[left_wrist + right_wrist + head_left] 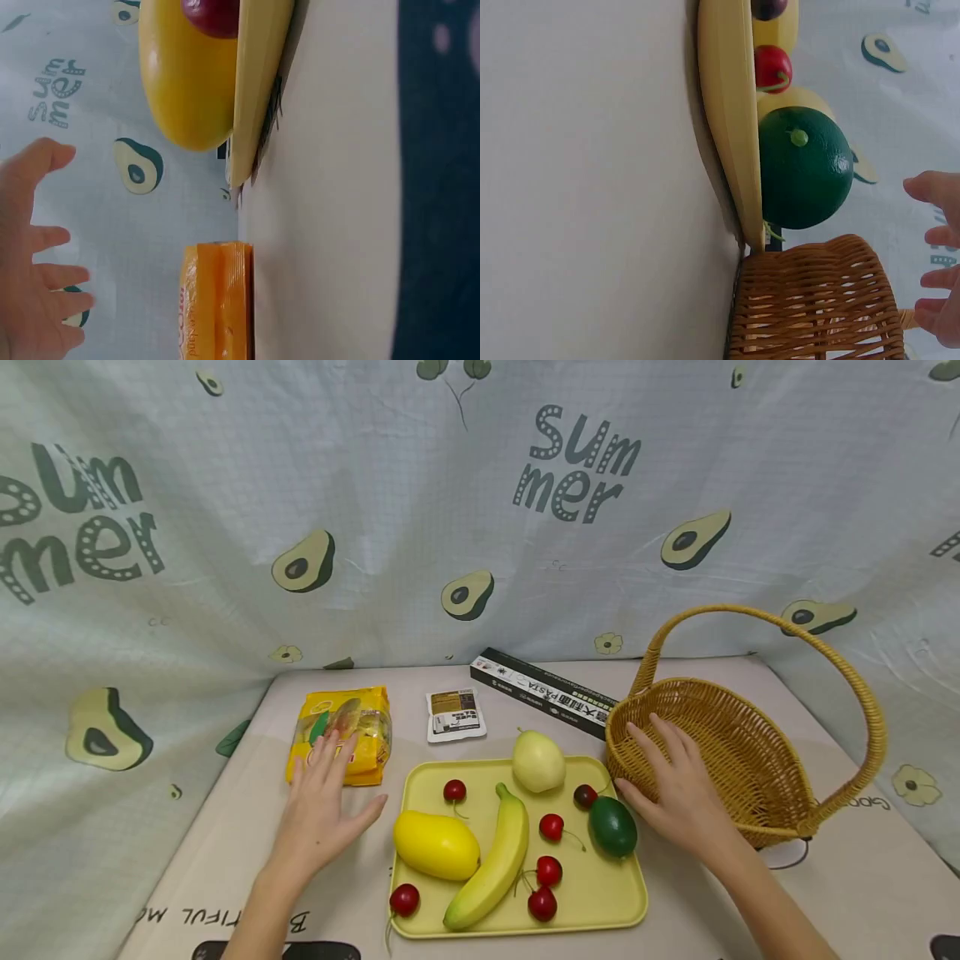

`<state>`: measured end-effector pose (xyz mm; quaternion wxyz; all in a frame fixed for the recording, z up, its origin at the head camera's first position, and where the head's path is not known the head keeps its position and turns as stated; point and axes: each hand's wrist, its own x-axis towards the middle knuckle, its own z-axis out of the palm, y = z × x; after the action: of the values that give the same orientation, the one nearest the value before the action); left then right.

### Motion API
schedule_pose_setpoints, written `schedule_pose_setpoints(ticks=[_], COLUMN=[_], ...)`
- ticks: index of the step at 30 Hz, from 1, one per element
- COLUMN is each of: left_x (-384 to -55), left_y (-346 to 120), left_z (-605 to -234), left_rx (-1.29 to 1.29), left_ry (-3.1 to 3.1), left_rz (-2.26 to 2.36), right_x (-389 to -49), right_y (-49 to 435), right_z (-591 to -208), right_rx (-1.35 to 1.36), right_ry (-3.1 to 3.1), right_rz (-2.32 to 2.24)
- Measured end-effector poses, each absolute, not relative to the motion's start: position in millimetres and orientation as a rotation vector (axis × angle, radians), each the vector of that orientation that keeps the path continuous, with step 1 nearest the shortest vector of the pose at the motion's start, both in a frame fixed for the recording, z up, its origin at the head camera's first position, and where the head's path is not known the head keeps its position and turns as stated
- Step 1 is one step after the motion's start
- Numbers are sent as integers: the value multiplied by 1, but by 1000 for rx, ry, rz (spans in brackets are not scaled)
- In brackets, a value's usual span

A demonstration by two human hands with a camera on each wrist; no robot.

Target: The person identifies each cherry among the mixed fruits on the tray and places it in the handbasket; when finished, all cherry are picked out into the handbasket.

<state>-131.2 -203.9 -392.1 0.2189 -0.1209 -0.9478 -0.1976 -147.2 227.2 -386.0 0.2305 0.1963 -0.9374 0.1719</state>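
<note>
My left hand (pixel 318 818), fingers spread, hovers near a yellow plastic food packet (pixel 369 743), overlapping its lower edge in the head view. In the left wrist view its fingers are apart and hold nothing. My right hand (pixel 678 797) reaches over the near left side of a brown wicker basket (pixel 712 722) with a tall arched handle; its fingers are extended and grip nothing. Between the hands lies a pale yellow tray (pixel 592 906) holding a banana (pixel 495 860), a yellow oval fruit (pixel 437 846), a dark green fruit (pixel 802 176), a pale pear (pixel 538 762) and several cherries (pixel 551 827).
Behind the tray lie a small white-and-brown sachet (pixel 455 714) and a long black pasta box (pixel 543 692), its right end beside the basket. One cherry (pixel 405 900) sits at the tray's left rim. A curtain printed with avocados (pixel 360 485) hangs behind the table.
</note>
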Motion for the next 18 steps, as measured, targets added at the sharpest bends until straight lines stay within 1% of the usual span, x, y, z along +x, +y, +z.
schedule_pose_setpoints(ticks=[8, 18], left_x=[-132, -137], left_y=[-199, -199], left_z=[-401, -416], left_rx=[-343, -247], left_ry=[-2663, -2809], left_rz=[-591, -813], right_x=[-148, -149], right_y=[215, 199], right_z=[-392, -399], right_rx=[628, 794], right_ry=[-2536, -2475], right_rz=[516, 530])
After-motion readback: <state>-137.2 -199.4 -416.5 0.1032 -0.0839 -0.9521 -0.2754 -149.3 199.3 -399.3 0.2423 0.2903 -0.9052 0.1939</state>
